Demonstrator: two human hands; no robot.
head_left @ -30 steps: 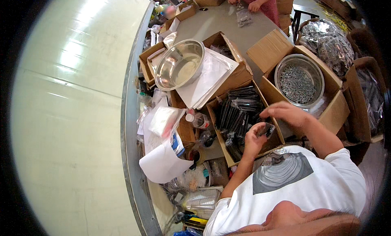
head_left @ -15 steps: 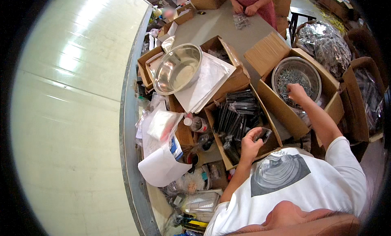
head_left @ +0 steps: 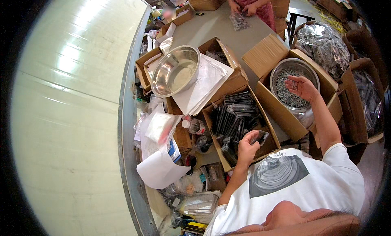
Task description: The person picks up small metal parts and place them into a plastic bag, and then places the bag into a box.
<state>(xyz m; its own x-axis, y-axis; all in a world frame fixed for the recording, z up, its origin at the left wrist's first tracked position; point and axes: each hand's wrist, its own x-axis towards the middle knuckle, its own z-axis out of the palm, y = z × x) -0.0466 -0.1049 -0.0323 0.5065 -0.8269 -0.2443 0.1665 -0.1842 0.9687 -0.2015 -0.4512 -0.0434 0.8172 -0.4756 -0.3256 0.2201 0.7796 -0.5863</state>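
My left hand (head_left: 247, 149) grips a small clear plastic bag (head_left: 262, 138) between thumb and fingers, over the near edge of a carton (head_left: 268, 113). That carton holds many black parts in plastic sleeves (head_left: 233, 118). Palm up, my right hand (head_left: 304, 88) is over a round steel bowl (head_left: 318, 78) of small grey metal screws (head_left: 290, 96). Its fingers are stretched out; whether a few screws lie on them is too small to tell. The bowl sits inside another cardboard box (head_left: 277, 111).
An empty steel basin (head_left: 191, 79) rests on white sheets (head_left: 205, 89) at the left. Nearby stand a plastic bottle (head_left: 196, 126) and papers (head_left: 161, 170). Across the table, a person's hands (head_left: 248, 9) hold a clear bag. Right: a heap of bagged metal parts (head_left: 324, 46).
My right hand has turned from reaching down into the screws to palm up above them. The left hand keeps its hold on the bag. The other person's hands have spread apart.
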